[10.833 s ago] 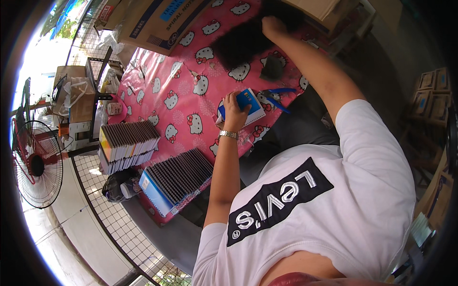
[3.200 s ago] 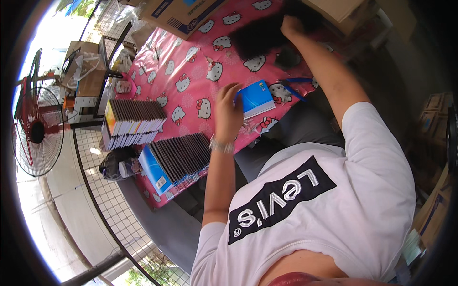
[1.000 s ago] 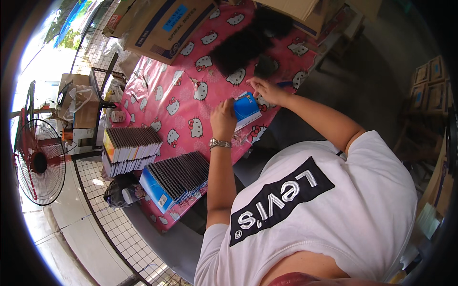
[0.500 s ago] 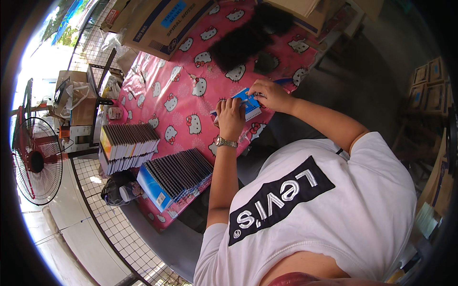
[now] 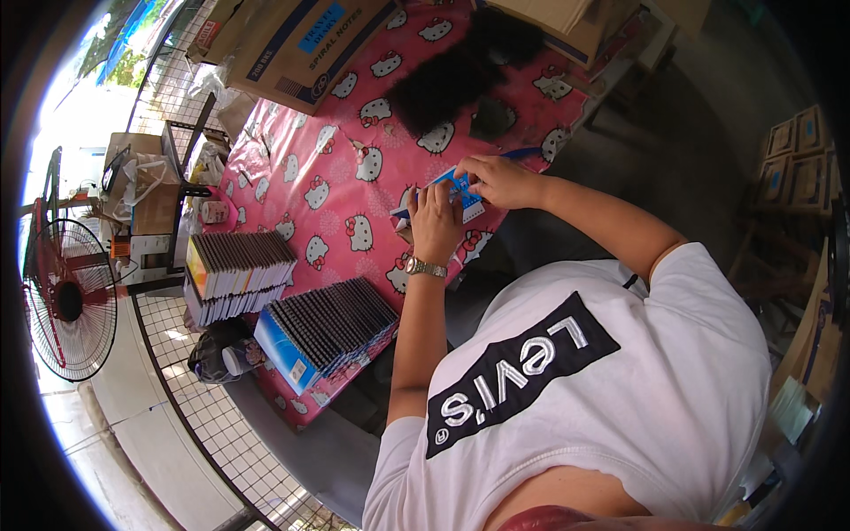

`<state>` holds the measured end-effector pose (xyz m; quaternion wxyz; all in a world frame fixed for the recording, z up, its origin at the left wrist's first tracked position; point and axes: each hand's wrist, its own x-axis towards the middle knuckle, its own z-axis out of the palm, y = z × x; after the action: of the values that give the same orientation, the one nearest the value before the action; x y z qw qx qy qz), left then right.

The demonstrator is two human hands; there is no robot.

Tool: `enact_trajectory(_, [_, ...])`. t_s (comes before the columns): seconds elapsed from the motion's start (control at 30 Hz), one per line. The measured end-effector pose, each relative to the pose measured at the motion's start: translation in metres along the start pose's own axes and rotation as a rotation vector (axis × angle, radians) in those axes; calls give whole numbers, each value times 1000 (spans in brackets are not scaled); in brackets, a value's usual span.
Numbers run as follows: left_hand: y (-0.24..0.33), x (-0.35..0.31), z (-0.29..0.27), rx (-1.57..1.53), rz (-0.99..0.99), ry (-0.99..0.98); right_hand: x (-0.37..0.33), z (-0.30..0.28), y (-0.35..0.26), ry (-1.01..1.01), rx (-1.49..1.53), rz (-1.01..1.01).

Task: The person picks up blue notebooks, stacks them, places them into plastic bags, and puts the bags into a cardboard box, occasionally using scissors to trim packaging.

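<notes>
Toward eleven o'clock from the white shirt (image 5: 691, 354), on the pink patterned tablecloth (image 5: 292, 217), a blue-covered notebook (image 5: 469, 203) is lying under both hands, its long axis seemingly running from eight to two o'clock. From the left hand (image 5: 435, 223) it is sitting between one and two; from the right hand (image 5: 501, 182), between eight and nine. Both are touching it, neither clearly nearer; whether either is gripping, I cannot tell.

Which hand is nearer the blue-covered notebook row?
Left. The left hand is on the blue notebook, up and right of the row; the right hand, on that notebook's right side, is farther off.
</notes>
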<state>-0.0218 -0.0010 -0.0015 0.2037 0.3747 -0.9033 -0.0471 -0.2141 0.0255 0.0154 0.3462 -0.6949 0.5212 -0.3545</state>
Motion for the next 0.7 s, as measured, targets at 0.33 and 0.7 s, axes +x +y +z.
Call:
enact_trajectory(0.33, [-4,-2,-5,-89,-27,-89,52,-32,75,253,-539,-127])
enact_trajectory(0.7, [-24,-27,5,-48,-199,32,59,-22,38,-653,390,72])
